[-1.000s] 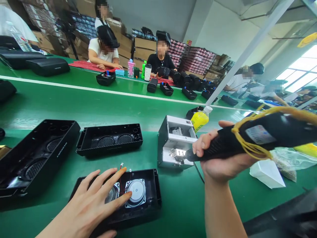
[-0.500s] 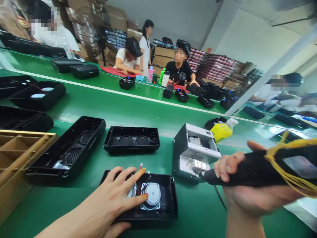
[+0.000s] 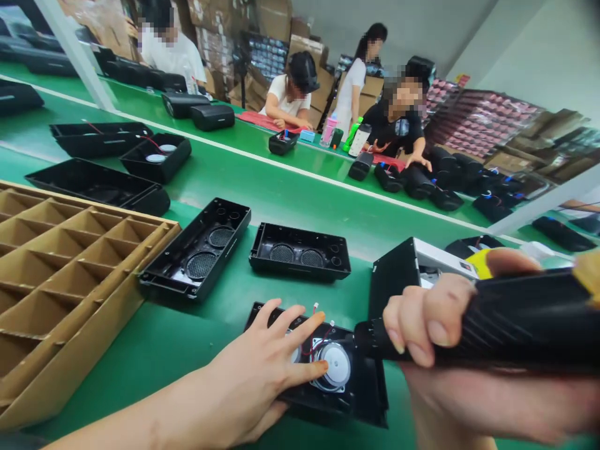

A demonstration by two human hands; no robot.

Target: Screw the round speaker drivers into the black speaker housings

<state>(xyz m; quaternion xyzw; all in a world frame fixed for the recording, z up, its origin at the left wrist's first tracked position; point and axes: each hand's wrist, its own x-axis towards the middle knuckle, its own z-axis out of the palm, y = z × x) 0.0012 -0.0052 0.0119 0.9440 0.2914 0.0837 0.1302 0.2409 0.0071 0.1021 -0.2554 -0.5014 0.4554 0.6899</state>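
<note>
My left hand (image 3: 269, 350) lies spread over a black speaker housing (image 3: 368, 387), fingers apart across its open inside. A round silver speaker driver (image 3: 337, 367) sits in the housing beside my fingertips. My hand partly hides a second driver (image 3: 295, 353). Thin wires with small white connectors (image 3: 315, 306) stick up between them. My right hand (image 3: 434, 315) is wrapped round a black electric screwdriver (image 3: 529, 312) held almost level. Its nose points left above the housing's right part; the bit cannot be made out. Behind the screwdriver stands a black and silver machine (image 3: 394, 281), partly covered.
Two open black housings with round grilles, one slanted (image 3: 220, 237) and one crosswise (image 3: 300, 250), lie beyond my left hand. A divided cardboard box (image 3: 89, 325) is at left. Across the green bench (image 3: 262, 181) people work among black speakers. A yellow bottle (image 3: 479, 262) shows behind my right hand.
The screwdriver in my right hand has moved left, from in front of the machine to above the housing. My left hand stays on the housing. The view has shifted left.
</note>
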